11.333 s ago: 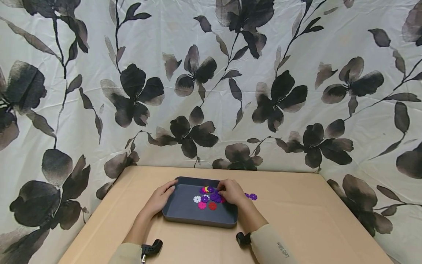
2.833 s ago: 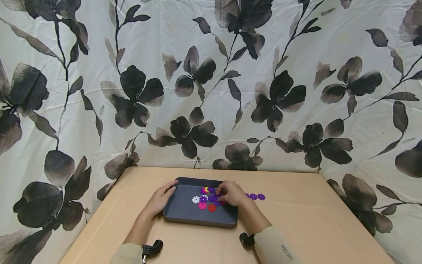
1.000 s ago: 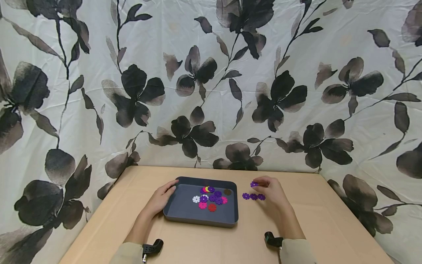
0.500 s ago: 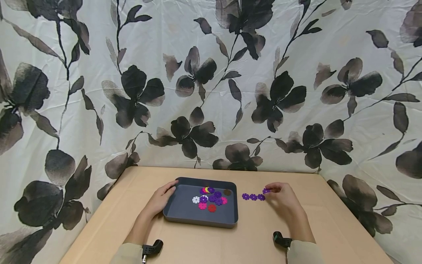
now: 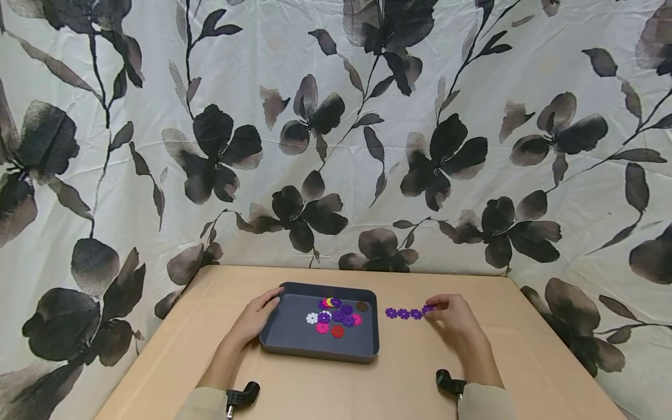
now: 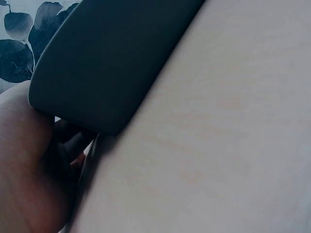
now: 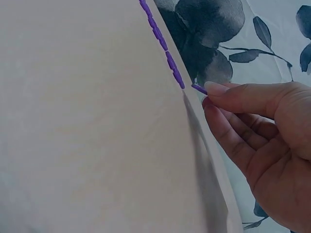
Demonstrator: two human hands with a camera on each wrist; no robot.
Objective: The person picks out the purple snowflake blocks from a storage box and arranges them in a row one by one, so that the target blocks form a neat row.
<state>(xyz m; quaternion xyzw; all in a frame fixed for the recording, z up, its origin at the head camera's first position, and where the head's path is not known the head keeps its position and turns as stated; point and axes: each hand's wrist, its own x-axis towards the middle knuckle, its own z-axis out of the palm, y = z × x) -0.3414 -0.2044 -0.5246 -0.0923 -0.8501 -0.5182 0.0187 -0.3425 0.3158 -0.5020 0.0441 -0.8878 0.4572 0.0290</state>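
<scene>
My left hand [image 5: 253,316] grips the left edge of a dark grey rectangular tray [image 5: 291,338]; the left wrist view shows fingers reaching under the tray [image 6: 92,63]. Right of the tray, my right hand [image 5: 455,319] pinches a purple flower-shaped disc [image 5: 427,308] between thumb and fingertips. In the right wrist view this disc [image 7: 198,89] is tilted, with a small gap before the end of the row. Three similar purple discs [image 5: 403,314] lie in a line on the table, side by side.
Inside the tray lie loose flower-shaped discs: several purple ones [image 5: 338,315], a white one [image 5: 312,318], a red one [image 5: 338,331], pink ones [image 5: 322,328] and a brown one [image 5: 362,306]. A floral cloth [image 5: 315,146] hangs behind the tan table [image 5: 315,388].
My right hand took a purple disc from the tray, carried it right and lowered it beside the row's right end. The row has grown since the earliest frame. My left hand stays on the tray.
</scene>
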